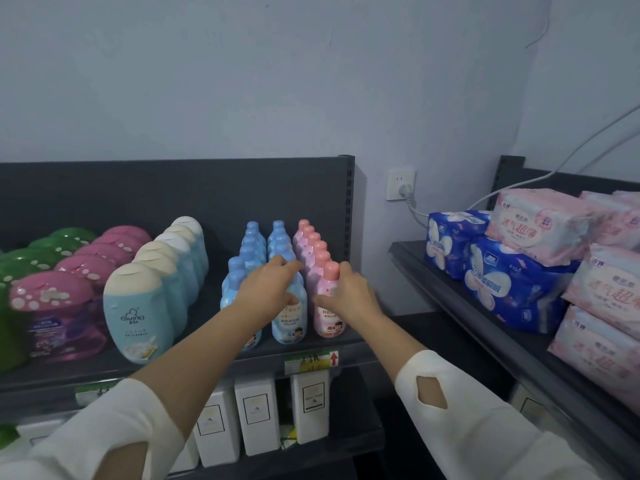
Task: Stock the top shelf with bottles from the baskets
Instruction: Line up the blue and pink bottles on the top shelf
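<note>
Bottles (278,239) stand in rows on the top shelf (349,345) at the centre of the frame: two rows of blue ones and one row of pink ones. The left hand (268,287) curls over the front blue bottle (289,329), thumb across its front. The right hand (349,296) grips the front pink bottle (327,322) just below its cap. Both bottles stand upright, just beside each other, near the shelf's front edge. To their left are pale blue bottles with cream caps (138,306); white boxes (256,417) sit on the shelf below.
</note>
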Available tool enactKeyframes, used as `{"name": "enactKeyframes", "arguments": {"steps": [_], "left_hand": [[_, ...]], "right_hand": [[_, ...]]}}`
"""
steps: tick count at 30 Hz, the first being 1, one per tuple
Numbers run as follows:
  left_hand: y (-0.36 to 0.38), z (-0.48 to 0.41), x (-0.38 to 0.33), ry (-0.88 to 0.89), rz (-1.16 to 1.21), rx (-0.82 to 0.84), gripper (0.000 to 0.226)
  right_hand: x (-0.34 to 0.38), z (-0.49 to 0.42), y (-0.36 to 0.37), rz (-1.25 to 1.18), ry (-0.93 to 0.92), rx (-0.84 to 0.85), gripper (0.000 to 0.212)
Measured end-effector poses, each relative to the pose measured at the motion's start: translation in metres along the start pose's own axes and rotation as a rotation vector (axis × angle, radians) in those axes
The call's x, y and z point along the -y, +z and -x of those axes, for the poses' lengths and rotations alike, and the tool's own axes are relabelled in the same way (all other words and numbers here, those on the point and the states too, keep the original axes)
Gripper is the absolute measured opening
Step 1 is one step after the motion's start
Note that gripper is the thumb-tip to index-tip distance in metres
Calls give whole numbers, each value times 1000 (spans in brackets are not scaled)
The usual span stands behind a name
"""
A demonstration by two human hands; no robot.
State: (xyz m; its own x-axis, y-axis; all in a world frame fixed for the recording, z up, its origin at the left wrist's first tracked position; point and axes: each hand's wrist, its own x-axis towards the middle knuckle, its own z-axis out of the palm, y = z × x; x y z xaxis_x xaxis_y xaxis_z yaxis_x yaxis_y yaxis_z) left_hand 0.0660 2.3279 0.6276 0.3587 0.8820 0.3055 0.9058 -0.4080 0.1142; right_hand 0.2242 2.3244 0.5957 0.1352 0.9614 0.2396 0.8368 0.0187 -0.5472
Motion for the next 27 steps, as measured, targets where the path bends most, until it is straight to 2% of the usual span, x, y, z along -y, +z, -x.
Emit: {"name": "enactKeyframes", "arguments": {"steps": [9,13,17,22,27], "left_hand": [[-3,2,-1,24,-33,0,57],[-14,-2,-1,35,11,-62,42],[-26,-9,0,28,-8,-117,36],[-31,-16,3,26,-49,-86,35],[-32,-26,1,23,-81,-43,35]], "right_hand": [[-5,-1,-1,-37,-6,44,65],[-3,-6,-17,-70,-38,-46,54],[6,-22,-41,-6,-46,-140,44],[33,-41,-50,198,11,47,17],[46,-53,-46,303,54,82,26]]}}
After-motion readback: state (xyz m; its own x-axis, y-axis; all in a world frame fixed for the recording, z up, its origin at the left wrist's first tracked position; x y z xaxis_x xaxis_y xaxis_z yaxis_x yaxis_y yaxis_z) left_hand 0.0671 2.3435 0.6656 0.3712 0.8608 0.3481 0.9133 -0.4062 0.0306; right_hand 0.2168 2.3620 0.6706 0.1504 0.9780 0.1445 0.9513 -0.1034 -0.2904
